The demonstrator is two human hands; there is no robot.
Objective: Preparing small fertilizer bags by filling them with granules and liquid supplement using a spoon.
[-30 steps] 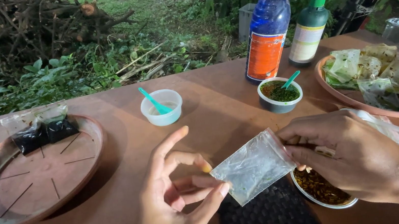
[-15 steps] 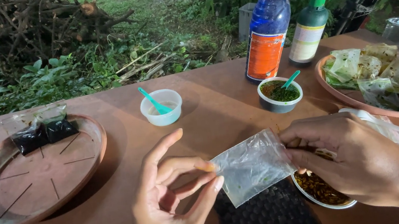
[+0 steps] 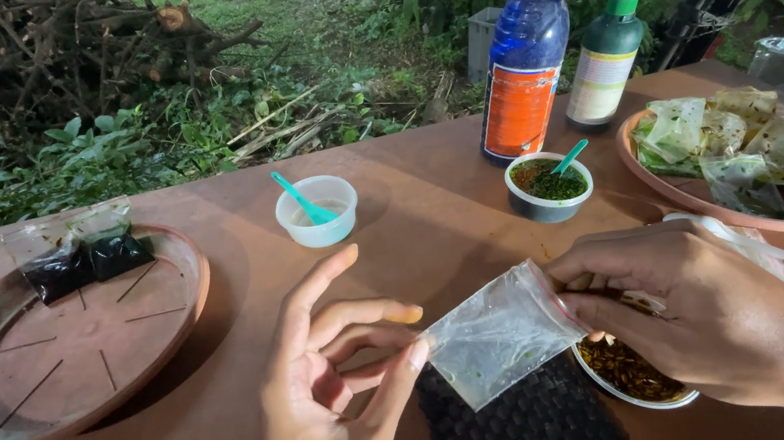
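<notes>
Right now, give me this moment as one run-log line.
left hand: pinching corner of small clear plastic bag | right hand: pinching opposite edge | bag: above black woven mat | brown table

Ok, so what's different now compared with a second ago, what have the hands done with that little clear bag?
The left hand has curled its fingers in and closed thumb and fingertip on the left edge of the small clear bag; a second ago they were spread, barely touching it. The right hand keeps pinching the other edge. Bottles, cups and both dishes stayed put.
</notes>
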